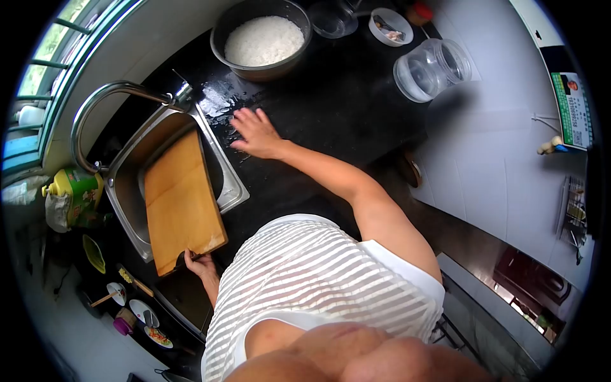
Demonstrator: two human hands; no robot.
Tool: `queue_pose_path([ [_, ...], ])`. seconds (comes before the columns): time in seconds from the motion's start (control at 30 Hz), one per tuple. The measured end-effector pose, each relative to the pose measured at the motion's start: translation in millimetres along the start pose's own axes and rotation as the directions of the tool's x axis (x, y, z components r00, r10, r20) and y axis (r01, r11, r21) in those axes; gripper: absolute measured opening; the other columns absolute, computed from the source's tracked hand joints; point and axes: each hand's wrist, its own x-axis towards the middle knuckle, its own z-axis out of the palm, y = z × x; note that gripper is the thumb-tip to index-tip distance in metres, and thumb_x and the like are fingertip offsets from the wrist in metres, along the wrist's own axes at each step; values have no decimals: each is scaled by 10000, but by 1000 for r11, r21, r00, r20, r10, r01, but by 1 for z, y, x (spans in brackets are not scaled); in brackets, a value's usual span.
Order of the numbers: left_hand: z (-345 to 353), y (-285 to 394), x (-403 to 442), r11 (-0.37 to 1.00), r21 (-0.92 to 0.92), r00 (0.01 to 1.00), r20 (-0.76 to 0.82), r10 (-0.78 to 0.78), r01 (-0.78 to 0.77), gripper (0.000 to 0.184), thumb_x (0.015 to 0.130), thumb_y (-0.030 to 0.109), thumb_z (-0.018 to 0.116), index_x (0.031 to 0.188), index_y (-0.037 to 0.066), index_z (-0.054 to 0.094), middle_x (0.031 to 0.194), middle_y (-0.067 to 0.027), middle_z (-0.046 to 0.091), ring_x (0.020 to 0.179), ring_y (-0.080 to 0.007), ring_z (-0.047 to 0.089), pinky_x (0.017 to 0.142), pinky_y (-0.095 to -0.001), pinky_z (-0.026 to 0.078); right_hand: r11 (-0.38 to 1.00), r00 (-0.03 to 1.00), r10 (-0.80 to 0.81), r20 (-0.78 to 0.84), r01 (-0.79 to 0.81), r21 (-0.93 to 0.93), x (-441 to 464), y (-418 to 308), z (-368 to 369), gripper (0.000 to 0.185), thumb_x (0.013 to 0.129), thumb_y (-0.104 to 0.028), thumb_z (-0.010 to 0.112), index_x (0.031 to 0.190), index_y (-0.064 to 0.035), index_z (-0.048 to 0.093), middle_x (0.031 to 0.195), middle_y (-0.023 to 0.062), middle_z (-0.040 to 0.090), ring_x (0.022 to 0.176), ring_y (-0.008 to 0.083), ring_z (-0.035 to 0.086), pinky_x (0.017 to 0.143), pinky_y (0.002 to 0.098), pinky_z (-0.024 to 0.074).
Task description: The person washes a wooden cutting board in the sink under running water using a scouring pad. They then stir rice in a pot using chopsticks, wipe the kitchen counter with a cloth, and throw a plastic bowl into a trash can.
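Observation:
My left hand (199,261) grips the near end of a wooden cutting board (181,200), which lies tilted over the metal sink (234,190). Its fingers wrap around the board's edge beside a dark handle or slot. My right hand (256,133) is open with its fingers spread, on or just over the wet black countertop (318,121) to the right of the sink. Nothing is in it. Water (219,95) shines on the counter beyond that hand. A curved faucet (95,102) arches over the sink's far left corner.
A dark pot of white rice (266,41) stands at the back. Clear jar (428,70) and white bowl (390,27) sit back right. Left of the sink are a yellow-green bottle (79,194) and small dishes (143,313).

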Motion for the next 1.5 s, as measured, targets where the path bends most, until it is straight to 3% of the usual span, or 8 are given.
queue_pose_path([
  [0.2, 5, 0, -7, 1000, -15, 1000, 8, 27, -27, 247, 817, 261, 535, 982, 82, 580, 1006, -30, 609, 954, -204, 569, 768, -381, 481, 870, 847, 212, -487, -390, -301, -1, 120, -103, 415, 669, -218, 634, 1010, -9, 524, 1026, 150, 510, 967, 317, 472, 801, 453, 368],
  [0.3, 5, -2, -7, 999, -4, 999, -15, 35, -35, 247, 817, 263, 537, 981, 84, 580, 999, -27, 611, 946, -203, 575, 753, -371, 486, 653, 750, 570, -335, -661, -369, -7, 175, -110, 671, 828, -426, 502, 1300, 19, 332, 1378, 200, 279, 1301, 333, 206, 1024, 507, 182],
  [0.57, 1, -8, -1, 996, -63, 997, -32, 63, -65, 250, 801, 245, 538, 970, 67, 582, 982, -34, 616, 948, -206, 572, 803, -365, 465, 679, 830, 530, -175, -539, -498, -5, 114, -58, 802, 813, -508, 477, 1326, 68, 260, 1416, 218, 201, 1334, 359, 105, 1048, 537, 82],
  [0.7, 12, -5, -6, 994, -65, 995, -52, 88, -91, 249, 796, 246, 538, 963, 67, 581, 977, -49, 615, 946, -208, 573, 797, -364, 470, 944, 992, 77, 101, -40, -327, 0, 9, 1, 779, 733, -520, 560, 1253, 35, 392, 1366, 206, 293, 1303, 339, 202, 1025, 558, 138],
  [0.9, 5, -6, -2, 994, -83, 997, -20, 72, -74, 225, 812, 233, 531, 962, 72, 575, 1002, -38, 609, 963, -204, 570, 812, -363, 461, 996, 985, -79, 156, 82, -14, 9, -42, 28, 576, 762, -386, 577, 1154, 28, 491, 1265, 204, 416, 1237, 329, 315, 1008, 502, 250],
  [1.0, 7, -9, -3, 993, -70, 996, -19, 89, -90, 170, 816, 219, 532, 925, 95, 574, 955, -19, 604, 916, -179, 568, 792, -349, 458, 907, 979, -203, -29, 199, 371, 20, -37, 7, 168, 787, -118, 535, 847, 10, 626, 863, 151, 628, 831, 285, 604, 728, 348, 494],
  [1.07, -1, -16, 3, 989, -61, 990, -55, 132, -135, 70, 807, 182, 554, 837, 120, 550, 786, 10, 535, 797, -131, 524, 743, -324, 441, 701, 923, 255, 288, -382, 602, 28, -43, -1, 151, 812, -117, 538, 804, 4, 628, 666, 123, 612, 566, 208, 619, 543, 315, 495],
  [1.5, 41, 8, -10, 905, -365, 969, 28, 244, -218, 207, 651, -46, 498, 675, 137, 404, 721, -3, 489, 684, -128, 502, 593, -273, 415, 706, 898, 163, 408, -395, 587, 3, -61, 29, 205, 841, -155, 588, 705, -2, 578, 585, -40, 454, 561, 50, 391, 504, 221, 324],
])
